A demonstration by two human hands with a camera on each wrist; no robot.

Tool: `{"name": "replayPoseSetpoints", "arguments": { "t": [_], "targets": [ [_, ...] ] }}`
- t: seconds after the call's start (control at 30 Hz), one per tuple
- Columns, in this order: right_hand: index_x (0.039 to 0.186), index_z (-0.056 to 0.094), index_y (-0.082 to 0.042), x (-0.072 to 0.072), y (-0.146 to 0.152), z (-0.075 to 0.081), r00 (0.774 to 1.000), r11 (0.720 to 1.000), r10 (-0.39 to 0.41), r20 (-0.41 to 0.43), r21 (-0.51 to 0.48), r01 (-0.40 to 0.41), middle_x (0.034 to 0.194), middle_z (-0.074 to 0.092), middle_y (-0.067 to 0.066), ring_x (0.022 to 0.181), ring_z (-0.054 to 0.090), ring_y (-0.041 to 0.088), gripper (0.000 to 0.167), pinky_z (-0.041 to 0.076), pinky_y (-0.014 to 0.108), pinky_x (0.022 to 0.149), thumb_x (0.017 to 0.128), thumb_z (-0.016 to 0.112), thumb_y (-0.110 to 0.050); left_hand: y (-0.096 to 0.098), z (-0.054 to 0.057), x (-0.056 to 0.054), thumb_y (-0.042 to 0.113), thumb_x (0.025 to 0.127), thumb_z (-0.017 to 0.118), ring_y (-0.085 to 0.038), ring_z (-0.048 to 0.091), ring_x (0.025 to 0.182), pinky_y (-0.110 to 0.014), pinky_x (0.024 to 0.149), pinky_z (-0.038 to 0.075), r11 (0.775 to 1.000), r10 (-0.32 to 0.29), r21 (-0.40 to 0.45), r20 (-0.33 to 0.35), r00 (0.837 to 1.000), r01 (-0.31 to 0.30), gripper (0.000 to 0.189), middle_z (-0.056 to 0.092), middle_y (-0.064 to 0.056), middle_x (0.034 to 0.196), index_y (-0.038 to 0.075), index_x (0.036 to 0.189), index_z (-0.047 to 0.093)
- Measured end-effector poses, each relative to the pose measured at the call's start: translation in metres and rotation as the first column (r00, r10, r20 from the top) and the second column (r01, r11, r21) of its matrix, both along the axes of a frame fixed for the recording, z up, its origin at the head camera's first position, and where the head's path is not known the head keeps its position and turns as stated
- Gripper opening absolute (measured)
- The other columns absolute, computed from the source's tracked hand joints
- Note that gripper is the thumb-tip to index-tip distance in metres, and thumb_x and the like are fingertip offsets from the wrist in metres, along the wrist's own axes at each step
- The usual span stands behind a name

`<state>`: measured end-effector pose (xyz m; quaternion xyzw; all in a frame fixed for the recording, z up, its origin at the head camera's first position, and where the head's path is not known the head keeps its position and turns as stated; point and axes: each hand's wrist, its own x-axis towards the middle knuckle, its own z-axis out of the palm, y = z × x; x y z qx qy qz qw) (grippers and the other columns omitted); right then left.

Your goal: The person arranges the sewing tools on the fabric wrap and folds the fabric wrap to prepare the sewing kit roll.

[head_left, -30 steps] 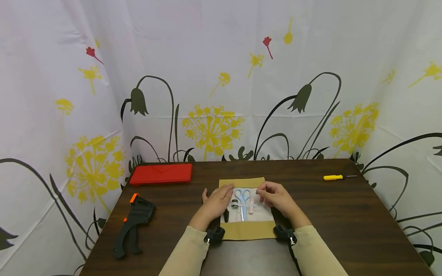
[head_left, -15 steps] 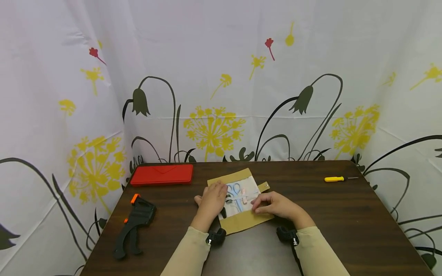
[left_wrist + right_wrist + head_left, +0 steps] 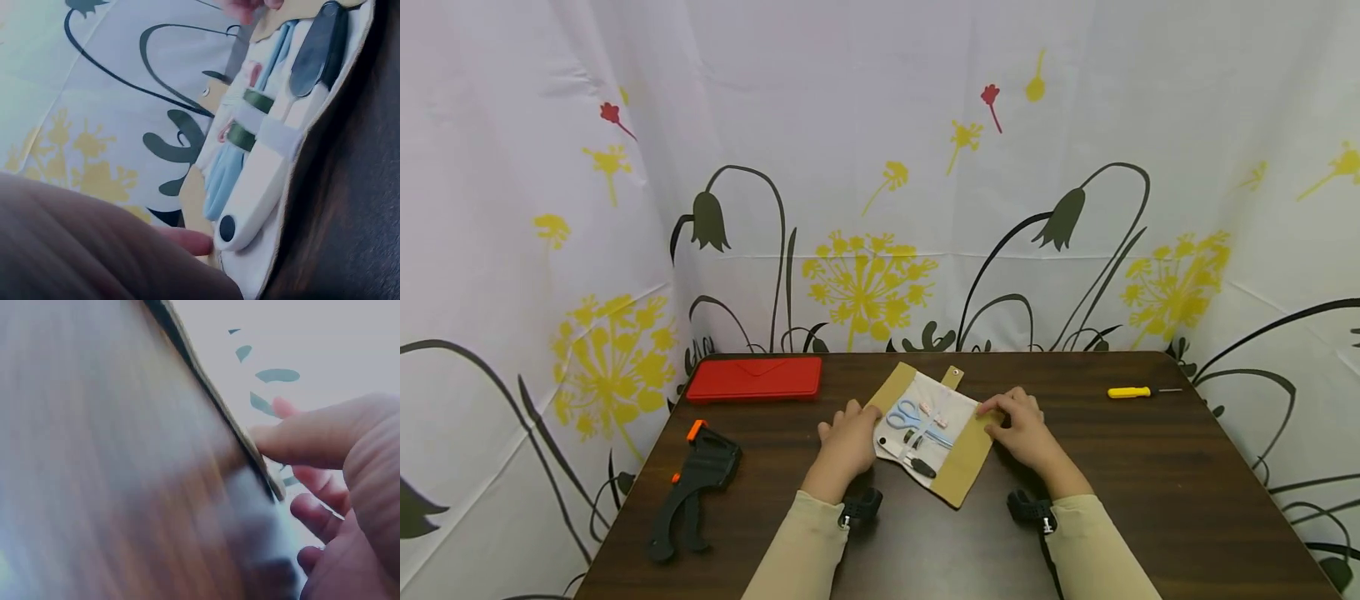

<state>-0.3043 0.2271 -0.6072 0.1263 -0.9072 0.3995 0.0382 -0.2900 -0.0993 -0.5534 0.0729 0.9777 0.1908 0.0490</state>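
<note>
An unfolded tan fabric sewing kit with a white lining lies turned at a slant between the two hands. My left hand grips its left flap, one finger showing at the edge in the left wrist view. The right hand pinches the opposite flap between thumb and fingers. Under a pale strap across the lining sit light-blue scissors, a small pink-and-white item, dark green thread and a white tool with a black tip. A snap tab sticks out at the far side.
On the brown wooden table, a black clamp with orange parts lies at the left. A red case is at the back left, and a yellow-handled screwdriver at the back right. A flowered curtain hangs behind.
The sewing kit has turned, its far flap swinging to the left and its near flap to the right. Both hands have shifted with it, the right one onto the near flap.
</note>
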Motion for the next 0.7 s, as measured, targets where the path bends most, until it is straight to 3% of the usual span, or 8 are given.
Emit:
{"name": "replayPoseSetpoints", "arguments": {
  "t": [0.07,0.17,0.23,0.3,0.37,0.43,0.57,0.7],
  "targets": [
    [0.100,0.079,-0.026,0.000,0.002,0.000,0.999,0.999,-0.030,0.013,0.014,0.029,0.095,0.060,-0.002,0.095,0.047,0.020,0.021,0.033,0.038,0.086,0.094,0.083,-0.007,-0.004,0.001,0.001,-0.002,0.095,0.069,-0.036,0.051,0.115,-0.057,0.093,0.038,0.999,-0.030,0.015,0.012,0.999,0.030,0.047,0.057,-0.014,0.127,0.015,0.139,0.070],
    [0.100,0.080,-0.025,-0.001,0.003,0.002,0.999,1.000,0.007,0.043,0.014,-0.007,0.093,0.066,-0.005,0.094,0.052,0.019,0.014,0.040,0.036,0.087,0.096,0.083,-0.012,-0.010,0.004,0.001,-0.003,0.096,0.068,-0.038,0.049,0.122,-0.058,0.097,0.042,0.996,-0.079,0.045,0.012,0.997,0.078,0.044,0.057,-0.015,0.136,0.013,0.138,0.071],
    [0.105,0.080,-0.025,-0.001,0.003,0.004,0.998,0.999,0.034,0.058,-0.005,-0.034,0.104,0.071,-0.004,0.106,0.057,0.024,0.011,0.044,0.042,0.096,0.098,0.082,-0.016,-0.013,0.004,0.001,-0.002,0.093,0.075,-0.039,0.049,0.127,-0.059,0.099,0.044,0.993,-0.106,0.049,0.012,0.994,0.106,0.047,0.057,-0.015,0.142,0.012,0.138,0.071],
    [0.109,0.078,-0.022,-0.001,0.004,0.004,0.995,0.997,0.074,0.072,-0.042,-0.071,0.124,0.073,0.002,0.129,0.059,0.034,0.011,0.045,0.053,0.113,0.099,0.081,-0.018,-0.015,0.005,0.001,0.000,0.087,0.084,-0.040,0.049,0.127,-0.060,0.099,0.045,0.993,-0.111,0.052,0.020,0.994,0.110,0.054,0.058,-0.014,0.141,0.012,0.137,0.070],
    [0.111,0.075,-0.019,-0.001,0.004,0.005,0.988,0.991,0.115,0.098,-0.079,-0.107,0.147,0.066,0.010,0.154,0.046,0.043,0.012,0.033,0.065,0.127,0.100,0.080,-0.020,-0.016,0.005,0.000,0.006,0.082,0.091,-0.039,0.050,0.125,-0.059,0.099,0.045,0.994,-0.100,0.050,0.029,0.995,0.098,0.060,0.058,-0.014,0.139,0.014,0.138,0.070],
    [0.112,0.071,-0.018,-0.001,0.004,0.005,0.980,0.986,0.158,0.122,-0.078,-0.150,0.165,0.053,0.016,0.166,0.026,0.047,0.018,0.017,0.070,0.133,0.100,0.081,-0.025,-0.016,0.004,-0.001,0.011,0.081,0.094,-0.038,0.050,0.122,-0.058,0.098,0.045,0.995,-0.086,0.052,0.030,0.996,0.084,0.061,0.058,-0.014,0.135,0.014,0.137,0.070],
    [0.118,0.066,-0.018,0.001,0.005,0.006,0.960,0.971,0.237,0.147,-0.008,-0.238,0.177,0.032,0.023,0.169,0.008,0.050,0.040,-0.001,0.072,0.133,0.092,0.088,-0.039,-0.014,0.003,-0.001,0.017,0.084,0.093,-0.038,0.050,0.118,-0.057,0.095,0.046,0.995,-0.091,0.046,0.011,0.996,0.090,0.056,0.059,-0.015,0.133,0.013,0.135,0.071],
    [0.132,0.061,-0.014,0.005,0.004,0.011,0.935,0.947,0.309,0.175,0.028,-0.319,0.180,0.018,0.027,0.169,0.000,0.052,0.070,-0.007,0.075,0.130,0.079,0.097,-0.042,-0.012,0.002,0.000,0.020,0.092,0.086,-0.039,0.050,0.120,-0.058,0.097,0.047,0.995,-0.093,0.035,0.016,0.996,0.092,0.046,0.058,-0.016,0.135,0.012,0.135,0.070]
  ]
}}
